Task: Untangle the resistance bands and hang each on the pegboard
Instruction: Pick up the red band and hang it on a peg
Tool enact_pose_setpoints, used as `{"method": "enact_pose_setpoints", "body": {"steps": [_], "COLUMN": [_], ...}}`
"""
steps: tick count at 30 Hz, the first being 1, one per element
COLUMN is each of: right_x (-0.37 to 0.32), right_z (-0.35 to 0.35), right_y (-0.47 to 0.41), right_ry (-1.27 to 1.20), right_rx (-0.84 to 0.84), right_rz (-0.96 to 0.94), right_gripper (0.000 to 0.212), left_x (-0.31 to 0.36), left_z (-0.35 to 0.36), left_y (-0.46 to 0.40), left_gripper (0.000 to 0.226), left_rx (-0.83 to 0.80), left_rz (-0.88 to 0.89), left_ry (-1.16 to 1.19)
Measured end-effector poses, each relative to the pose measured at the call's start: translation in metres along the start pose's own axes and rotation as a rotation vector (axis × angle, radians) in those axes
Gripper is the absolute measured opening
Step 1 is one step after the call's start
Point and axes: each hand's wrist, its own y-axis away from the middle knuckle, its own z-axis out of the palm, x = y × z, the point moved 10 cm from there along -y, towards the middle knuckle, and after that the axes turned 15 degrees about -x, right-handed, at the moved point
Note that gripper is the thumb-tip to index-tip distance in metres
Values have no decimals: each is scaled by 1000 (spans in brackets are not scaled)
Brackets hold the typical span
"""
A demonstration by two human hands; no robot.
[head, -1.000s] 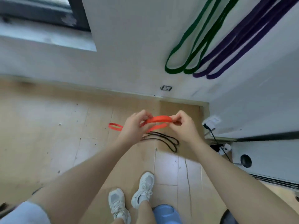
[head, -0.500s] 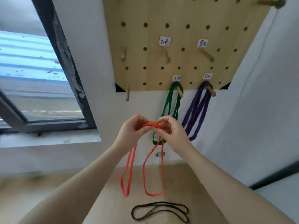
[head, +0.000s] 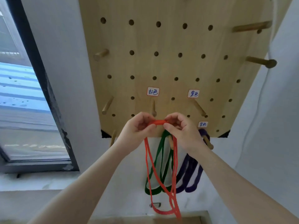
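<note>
An orange-red resistance band point(head: 159, 122) is stretched short between both hands, its loops hanging down in front of the wall. My left hand point(head: 137, 128) pinches its left end and my right hand point(head: 179, 128) pinches its right end. The held part sits just below a wooden peg point(head: 153, 109) under a white label on the wooden pegboard point(head: 169, 65). Behind the hanging loops, a green band point(head: 157, 160) hangs from a lower peg, partly hidden by my right hand. A purple band point(head: 191, 173) hangs from the peg point(head: 207, 142) to its right.
Further pegs stick out of the board: one under a second label point(head: 199, 109), two at the left point(head: 107, 105) and two long ones at the upper right point(head: 260, 61). A dark-framed window point(head: 32, 94) fills the left. A wall socket point(head: 155, 204) sits low on the white wall.
My view has tilted up from the floor to the pegboard. Both hands have raised the orange-red band close to the labelled peg. The black band on the floor is out of view.
</note>
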Motion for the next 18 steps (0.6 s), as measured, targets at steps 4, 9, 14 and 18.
{"method": "enact_pose_setpoints", "body": {"steps": [4,9,14,18], "right_x": [0,9,40,51], "right_z": [-23,-37,-41,-44], "right_y": [-41,-89,-120,-125], "right_ry": [30,62,92,130], "right_rx": [43,157,323,435], "right_rz": [-41,-20,47,48], "right_gripper": [22,18,17,15], "left_x": [-9,-40,-55,-48], "left_z": [-15,-40,-54,-46], "left_y": [-45,-92,-127,-127], "left_gripper": [16,16,10,18], "left_rx": [20,75,22,88], "left_rz": [12,-52,-10,145], "left_ry": [-20,-2,-255,-697]}}
